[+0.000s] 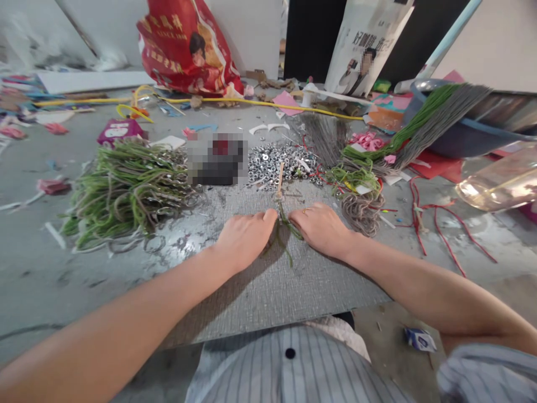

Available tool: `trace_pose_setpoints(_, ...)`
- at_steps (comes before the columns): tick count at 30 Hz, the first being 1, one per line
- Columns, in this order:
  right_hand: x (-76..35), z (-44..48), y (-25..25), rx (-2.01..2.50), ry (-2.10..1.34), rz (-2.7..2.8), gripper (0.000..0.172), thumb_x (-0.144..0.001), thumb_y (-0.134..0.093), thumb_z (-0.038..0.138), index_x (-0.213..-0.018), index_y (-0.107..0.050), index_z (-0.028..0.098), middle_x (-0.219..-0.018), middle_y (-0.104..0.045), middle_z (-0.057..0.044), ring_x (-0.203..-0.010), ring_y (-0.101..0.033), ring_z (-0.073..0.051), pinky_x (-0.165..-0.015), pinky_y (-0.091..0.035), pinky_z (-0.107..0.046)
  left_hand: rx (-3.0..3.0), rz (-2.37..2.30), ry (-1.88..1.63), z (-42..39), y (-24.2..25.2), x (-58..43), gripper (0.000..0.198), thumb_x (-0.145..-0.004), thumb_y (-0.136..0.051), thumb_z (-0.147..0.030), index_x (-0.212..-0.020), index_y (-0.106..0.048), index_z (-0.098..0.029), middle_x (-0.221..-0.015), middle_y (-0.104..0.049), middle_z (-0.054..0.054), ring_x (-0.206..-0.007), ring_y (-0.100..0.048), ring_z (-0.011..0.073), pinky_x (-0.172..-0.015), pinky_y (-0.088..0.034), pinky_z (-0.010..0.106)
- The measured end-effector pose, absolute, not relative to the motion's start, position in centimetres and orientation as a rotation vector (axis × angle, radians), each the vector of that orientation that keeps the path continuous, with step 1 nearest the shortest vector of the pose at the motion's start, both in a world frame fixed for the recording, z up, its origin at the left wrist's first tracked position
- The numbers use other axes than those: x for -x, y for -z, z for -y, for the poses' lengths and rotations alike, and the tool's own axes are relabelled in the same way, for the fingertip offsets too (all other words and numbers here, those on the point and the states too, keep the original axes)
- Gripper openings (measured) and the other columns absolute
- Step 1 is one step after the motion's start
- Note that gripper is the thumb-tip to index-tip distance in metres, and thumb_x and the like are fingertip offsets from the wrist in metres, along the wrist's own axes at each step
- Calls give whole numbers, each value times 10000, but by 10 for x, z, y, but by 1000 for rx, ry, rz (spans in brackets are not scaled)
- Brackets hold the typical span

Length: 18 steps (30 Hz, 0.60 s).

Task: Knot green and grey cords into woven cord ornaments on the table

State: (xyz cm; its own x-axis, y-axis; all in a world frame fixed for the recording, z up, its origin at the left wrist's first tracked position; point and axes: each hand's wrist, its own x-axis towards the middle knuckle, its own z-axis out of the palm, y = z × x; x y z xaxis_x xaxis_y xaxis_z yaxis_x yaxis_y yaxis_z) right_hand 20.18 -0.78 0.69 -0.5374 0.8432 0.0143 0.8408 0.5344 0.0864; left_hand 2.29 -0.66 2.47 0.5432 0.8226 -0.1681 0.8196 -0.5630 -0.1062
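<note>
Left hand [249, 235], right hand [322, 226] curled, both pinching green cord [287, 225]; gripped parts hidden from view.

1. I face a white panel [260, 33], with a black panel [310, 45] to its right.
2. My table [255, 299] has a grey, woven-textured top catching pale glare.
3. Below its near edge I see dull, grey-brown floor [396, 364].

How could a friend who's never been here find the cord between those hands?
On the grey table, find the left hand and right hand, close together near the front edge. Between them lies a green cord, one end trailing toward that edge. Unlike the green-and-grey cord heap further left, it shows only a few strands.
</note>
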Motion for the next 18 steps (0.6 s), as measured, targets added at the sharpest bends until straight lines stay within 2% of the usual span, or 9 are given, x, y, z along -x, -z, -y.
trace_pose_setpoints(6, -204, 15, -13, -1609, 11, -2514, 283, -939, -332, 234, -1104, -561, 204, -764, -712, -53, -634, -616, -166, -531, -274, -254, 2779, 1481, -382, 6, -24, -18, 287, -829, -420, -117, -1091, -532, -152, -688, -670, 70, -693, -669, 271, -581, -448, 321)
trace_pose_setpoints(11, -206, 15, -18, -1632, 64, -2484, 315, -920, -333, 228, -1160, -538, 237, -789, -722, -42, -679, -643, -182, -523, -269, -255, 2831, 1360, -358, 7, -23, -13, 372, -840, -433, -120, -1176, -555, -224, -791, -701, 63, -739, -676, 281, -577, -452, 337)
trace_pose_setpoints(18, -208, 16, -24, -1627, 165, -2503, 327, -900, -350, 238, -1121, -589, 266, -932, -723, -34, -786, -660, -199, -571, -318, -267, 2848, 1335, -426, 6, -27, -10, 451, -851, -440, -141, -1275, -512, -276, -785, -710, 57, -737, -679, 279, -572, -459, 333)
